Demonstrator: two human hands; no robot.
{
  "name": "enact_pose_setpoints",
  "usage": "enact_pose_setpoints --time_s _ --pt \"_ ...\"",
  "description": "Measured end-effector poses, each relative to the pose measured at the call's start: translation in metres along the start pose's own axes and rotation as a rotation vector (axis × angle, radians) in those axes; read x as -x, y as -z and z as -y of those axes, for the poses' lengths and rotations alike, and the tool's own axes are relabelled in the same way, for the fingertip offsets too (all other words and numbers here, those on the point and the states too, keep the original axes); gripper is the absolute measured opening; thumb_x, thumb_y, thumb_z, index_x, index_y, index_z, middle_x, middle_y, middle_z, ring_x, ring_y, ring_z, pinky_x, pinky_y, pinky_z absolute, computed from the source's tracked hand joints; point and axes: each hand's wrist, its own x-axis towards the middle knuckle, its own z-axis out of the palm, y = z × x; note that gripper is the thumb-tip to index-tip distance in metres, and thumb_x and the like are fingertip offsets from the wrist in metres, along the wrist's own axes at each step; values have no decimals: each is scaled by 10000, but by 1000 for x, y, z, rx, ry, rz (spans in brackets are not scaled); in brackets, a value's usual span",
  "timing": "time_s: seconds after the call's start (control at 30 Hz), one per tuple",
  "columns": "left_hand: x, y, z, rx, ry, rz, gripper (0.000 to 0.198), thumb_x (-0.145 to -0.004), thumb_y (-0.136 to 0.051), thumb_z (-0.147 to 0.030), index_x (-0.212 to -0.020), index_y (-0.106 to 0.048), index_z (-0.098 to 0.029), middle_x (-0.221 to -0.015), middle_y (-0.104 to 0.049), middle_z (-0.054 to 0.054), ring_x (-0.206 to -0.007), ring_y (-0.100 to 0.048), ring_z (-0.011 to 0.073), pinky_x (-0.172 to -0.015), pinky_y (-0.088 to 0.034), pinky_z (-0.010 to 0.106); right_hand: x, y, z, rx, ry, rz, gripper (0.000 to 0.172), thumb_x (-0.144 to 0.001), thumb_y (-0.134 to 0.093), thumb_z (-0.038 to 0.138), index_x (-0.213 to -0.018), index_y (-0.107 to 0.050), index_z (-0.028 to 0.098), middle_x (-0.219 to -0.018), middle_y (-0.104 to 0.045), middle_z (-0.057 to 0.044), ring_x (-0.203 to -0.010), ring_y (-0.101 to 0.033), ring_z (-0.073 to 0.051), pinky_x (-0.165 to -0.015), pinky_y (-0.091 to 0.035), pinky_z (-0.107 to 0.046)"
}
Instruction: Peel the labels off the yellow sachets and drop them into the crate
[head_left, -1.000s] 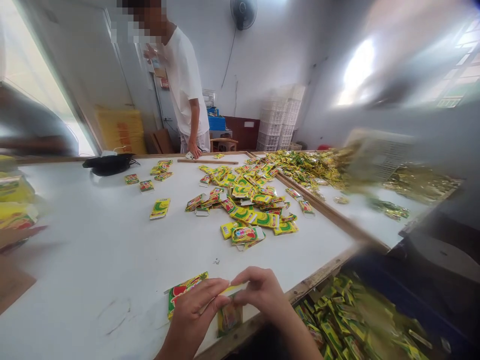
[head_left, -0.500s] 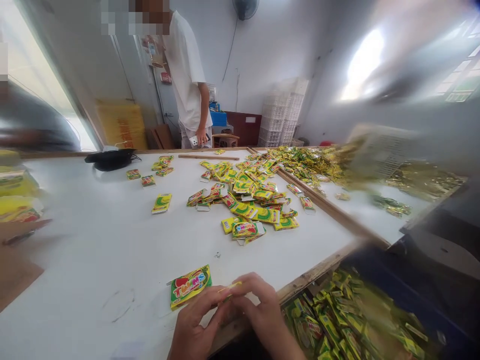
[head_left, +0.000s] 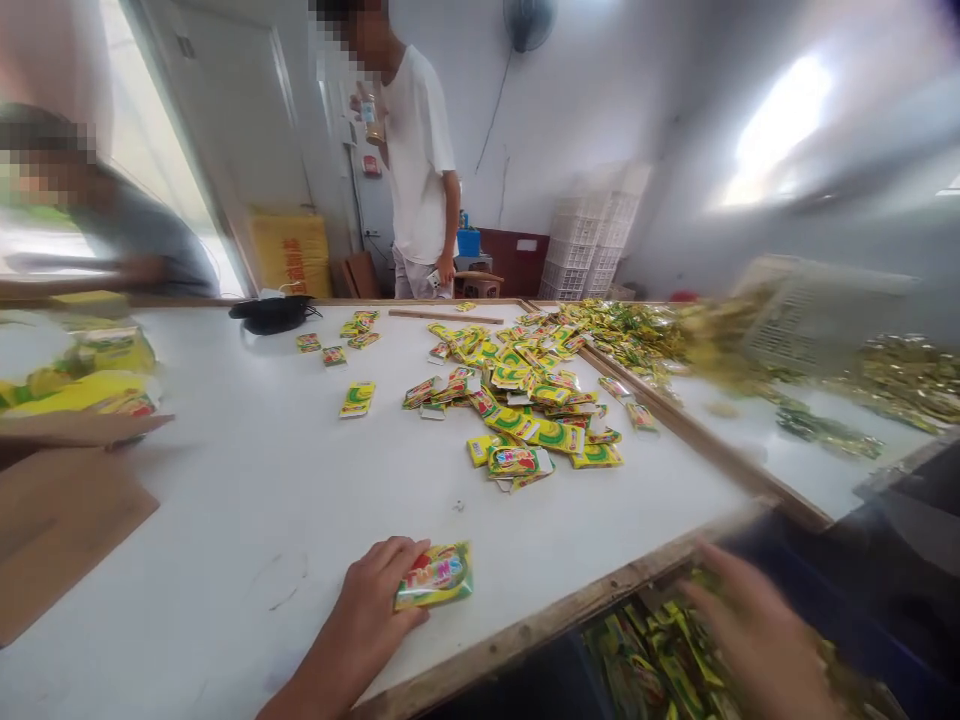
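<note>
twins box (head_left: pixel 442 575): on the near part of the white table (head_left: pixel 225 480), just inside the wooden edge (head_left: pixel 525 635), directly right of the left hand's fingers, long axis running roughly left to right, the free end pointing away from that hand
left hand (head_left: pixel 379 580): the nearer one, touching the box, fingers and thumb clamped on its left end
right hand (head_left: pixel 757 625): well apart, out beyond the wooden edge, above the loose packets (head_left: pixel 667 655) lower down; blurred, fingers seem parted, nothing seen between them
box lettering: "twins" in big coloured letters, right way up for the wearer; finer print too small to read
pile (head_left: pixel 555 435): farther across the table, past the box; one front packet (head_left: pixel 517 461) seems to carry the same word upside down
yellow sack (head_left: pixel 291 250): red characters, too blurred to read
</note>
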Motion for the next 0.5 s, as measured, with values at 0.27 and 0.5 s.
enact_pose_setpoints --time_s 0.27,0.5 --pt "5 13 -42 545 78 -18 597 -675 -798 -440 -1225 -636 -271 -1202 -662 91 -1022 -639 283 -937 -512 395 49 -141 174 -459 371 537 483 -851 -575 96 -1273 -595 329 -1134 -699 -44 -1008 -609 -241 -886 -466 -372" --pt "21 -1 -42 951 255 -165 827 -721 -750 -481 -1434 -399 -253 -918 -731 43 -815 -691 234 -788 -565 332 70 -154 184 -777 111 525 259 -856 -645 324 -1102 -705 270 -924 -694 -66 -791 -641 -215 -708 -524 -291"
